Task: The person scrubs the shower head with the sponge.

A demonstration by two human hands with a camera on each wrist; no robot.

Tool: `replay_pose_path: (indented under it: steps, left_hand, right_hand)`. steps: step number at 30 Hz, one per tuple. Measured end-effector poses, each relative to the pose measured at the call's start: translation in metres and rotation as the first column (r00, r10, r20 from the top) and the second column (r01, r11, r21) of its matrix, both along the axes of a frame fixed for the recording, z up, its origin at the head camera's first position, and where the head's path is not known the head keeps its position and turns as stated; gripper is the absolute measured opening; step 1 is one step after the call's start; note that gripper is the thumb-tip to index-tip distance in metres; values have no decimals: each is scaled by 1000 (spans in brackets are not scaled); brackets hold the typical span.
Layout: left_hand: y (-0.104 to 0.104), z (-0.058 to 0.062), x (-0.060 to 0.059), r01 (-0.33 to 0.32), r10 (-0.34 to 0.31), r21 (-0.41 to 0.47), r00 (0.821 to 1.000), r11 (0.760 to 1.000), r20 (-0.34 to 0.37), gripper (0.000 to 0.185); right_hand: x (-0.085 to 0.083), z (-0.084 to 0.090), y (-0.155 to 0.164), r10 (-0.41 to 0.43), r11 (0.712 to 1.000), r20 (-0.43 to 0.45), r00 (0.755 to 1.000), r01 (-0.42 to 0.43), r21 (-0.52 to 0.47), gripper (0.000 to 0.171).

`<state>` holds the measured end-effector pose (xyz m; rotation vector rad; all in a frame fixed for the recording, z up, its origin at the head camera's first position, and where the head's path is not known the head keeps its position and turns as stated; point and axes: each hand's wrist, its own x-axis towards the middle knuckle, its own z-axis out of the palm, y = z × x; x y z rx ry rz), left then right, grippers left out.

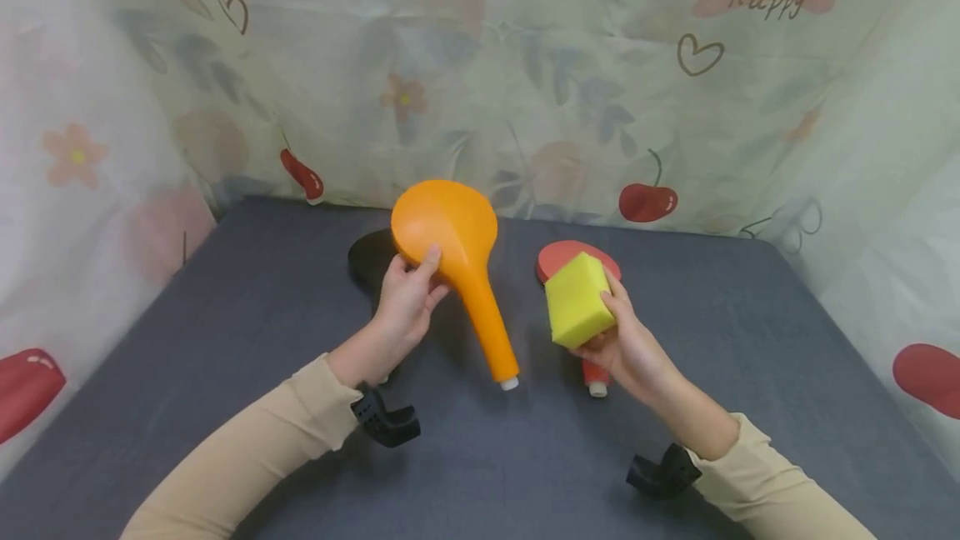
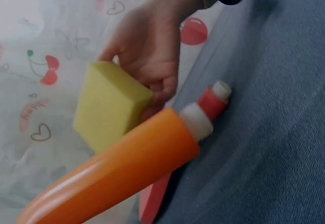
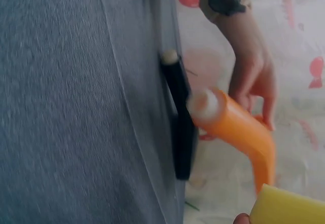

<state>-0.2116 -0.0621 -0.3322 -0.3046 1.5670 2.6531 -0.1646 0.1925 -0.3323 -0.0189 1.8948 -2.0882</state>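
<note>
A dark grey, cloth-covered table (image 1: 495, 473) lies beneath both hands. Above it, the orange, smooth, plastic-looking shower head (image 1: 446, 223) has its round head far from the person and its handle slanting back toward the person and to the right. That long axis matters most: the handle's end points into the gap between the hands, toward the right hand's side. A black, round-headed shower head (image 1: 366, 263) lies to the left, partly hidden by the left arm. A red, round-headed shower head (image 1: 562, 257) lies to the right, partly covered by what the right hand carries.

The left hand (image 1: 405, 298) pinches the orange one at the left of its head, near the neck, thumb on the upper face. The right hand (image 1: 626, 348) grips a yellow, block-shaped foam sponge (image 1: 576, 302) from its right side. The sponge is right of the orange handle, near but apart from it. The smallest part, a white, short, round connector (image 1: 510, 384), tips the orange handle, nearest the person.
</note>
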Motion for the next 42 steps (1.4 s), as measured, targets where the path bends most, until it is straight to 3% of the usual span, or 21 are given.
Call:
replay_pose_path:
  steps: [5,10,19,29,42]
  left_hand:
    - [2,-9,-6,85,-78,-109,995,990,66,46]
    - [6,-18,-14,153,-137,-161,985,975,108,47]
    - [16,-27,-33,208,-180,-201,973,957,146,46]
    - [24,-40,-56,263,-207,-242,950,934,234,46]
    - [25,-52,-70,288,-205,-280,935,916,290,47]
  right_hand:
    - [-4,5,11,-3,1000,-31,1000,3,0,62]
    - [-8,8,22,-5,1000,-63,998,4,-15,63]
    - [-15,9,39,-38,999,-93,995,38,-3,62]
    - [-24,8,51,-82,996,-92,992,83,13,63]
    - [-28,8,59,-89,995,-91,992,92,26,64]
